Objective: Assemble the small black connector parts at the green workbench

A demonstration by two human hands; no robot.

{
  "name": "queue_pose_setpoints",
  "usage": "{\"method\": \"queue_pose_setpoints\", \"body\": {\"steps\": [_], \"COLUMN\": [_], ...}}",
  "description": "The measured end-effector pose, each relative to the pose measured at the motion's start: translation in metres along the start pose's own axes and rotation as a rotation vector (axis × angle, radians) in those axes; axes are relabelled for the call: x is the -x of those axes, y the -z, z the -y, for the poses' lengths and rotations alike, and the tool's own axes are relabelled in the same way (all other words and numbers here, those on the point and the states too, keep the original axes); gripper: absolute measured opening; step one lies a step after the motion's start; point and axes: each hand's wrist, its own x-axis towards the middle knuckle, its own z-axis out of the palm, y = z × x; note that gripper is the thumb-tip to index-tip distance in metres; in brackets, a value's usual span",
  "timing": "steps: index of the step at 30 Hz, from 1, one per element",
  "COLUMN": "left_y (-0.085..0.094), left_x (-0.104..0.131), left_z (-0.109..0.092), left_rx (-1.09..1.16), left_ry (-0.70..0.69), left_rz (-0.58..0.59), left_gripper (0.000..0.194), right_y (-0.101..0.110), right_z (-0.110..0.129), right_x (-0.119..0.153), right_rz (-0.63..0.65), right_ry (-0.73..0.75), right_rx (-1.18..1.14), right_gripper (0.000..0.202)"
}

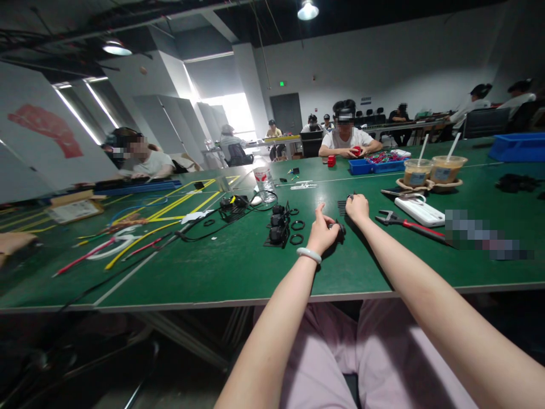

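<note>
My left hand (322, 230), with a pale bangle at the wrist, is closed on a small black part (340, 230) close to the table top; its index finger sticks out forward. To its right my right hand (358, 207) is curled with its fingertips on something dark and small, mostly hidden. Beside those fingers lies a black slatted piece (342, 208). Left of my left hand stand several black round fittings (279, 220) in a row on a dark base. Three loose black rings (297, 225) lie between that row and my left hand.
On the right are adjustable pliers (413, 226) with red handles, a white power bank (419, 211) and two drink cups (447, 168) in a carrier. Cables (140, 244) spread across the left. A plastic bottle (264, 184) and blue trays (378, 165) stand farther back. A person (347, 136) sits opposite.
</note>
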Motion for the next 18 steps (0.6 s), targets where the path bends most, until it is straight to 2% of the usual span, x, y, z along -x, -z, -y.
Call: {"method": "queue_pose_setpoints", "body": {"steps": [18], "left_y": [0.0023], "left_x": [0.0015], "left_z": [-0.0077], "left_rx": [0.006], "left_ry": [0.039], "left_rz": [0.001], "left_gripper": [0.063], "right_y": [-0.0030], "right_z": [-0.0070], "right_x": [-0.0062], "right_rz": [0.051], "right_ry": [0.092], "right_rx": [-0.002], "right_gripper": [0.038]}}
